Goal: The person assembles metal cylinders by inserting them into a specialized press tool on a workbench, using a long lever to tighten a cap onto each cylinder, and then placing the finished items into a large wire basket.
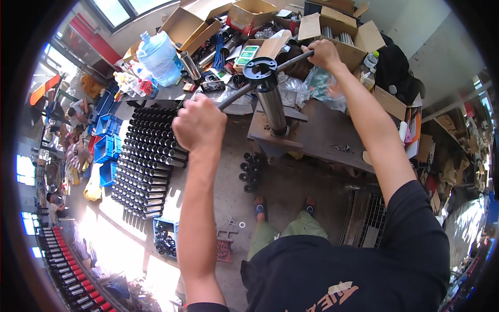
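Note:
Both my hands grip one long metal bar handle, set across the top of an upright metal cylinder. My left hand (199,122) is closed round the near left end, and my right hand (323,54) is closed round the far right end. Between them the bar (237,97) meets a round black flanged head (260,68) with holes in its rim. Beneath this head stands the shiny cylinder (271,106), its foot on a metal fixture (280,136) at the bench's edge. How the bar joins the head is not clear.
Rows of metal tubes (143,161) stand on the left. The bench (332,132) bears small screws, plastic bags and cardboard boxes (358,39). A large water bottle (160,58) stands at the back left. Black parts (250,171) and a blue crate (165,236) sit on the floor.

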The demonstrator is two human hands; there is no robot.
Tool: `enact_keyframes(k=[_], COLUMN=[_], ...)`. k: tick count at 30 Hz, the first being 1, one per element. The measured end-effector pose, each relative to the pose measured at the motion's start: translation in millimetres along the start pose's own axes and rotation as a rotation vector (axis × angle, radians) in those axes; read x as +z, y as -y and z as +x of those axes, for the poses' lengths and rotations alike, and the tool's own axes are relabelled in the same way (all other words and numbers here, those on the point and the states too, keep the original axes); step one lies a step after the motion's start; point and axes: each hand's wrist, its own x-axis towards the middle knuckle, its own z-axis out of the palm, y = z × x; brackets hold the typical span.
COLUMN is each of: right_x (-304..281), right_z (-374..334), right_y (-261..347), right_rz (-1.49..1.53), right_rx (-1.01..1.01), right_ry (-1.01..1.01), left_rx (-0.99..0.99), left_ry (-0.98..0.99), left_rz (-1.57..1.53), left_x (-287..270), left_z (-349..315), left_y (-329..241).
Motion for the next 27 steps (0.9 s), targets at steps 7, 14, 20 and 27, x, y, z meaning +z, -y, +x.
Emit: enact_keyframes(k=[7, 14, 20, 27], right_x=[-52, -113, -120, -147], right_z=[-91, -164, -153, -189], right_y=[29, 91, 100, 154], right_rz=[-0.184, -0.354, -0.339, -0.418], right_rx=[0.328, 0.517, 0.664, 0.722], right_ry=[0.02, 0.084, 0.023, 0.009], left_rx=[0.365, 0.46, 0.591, 0.758], left_ry=[-0.331, -0.655, -0.828, -0.798], left_rz=[-0.162, -0.483, -0.665, -0.87], left_x=[64, 111, 122, 200], left_z=[54, 120, 131, 175], left_y=[40, 28, 29, -4])
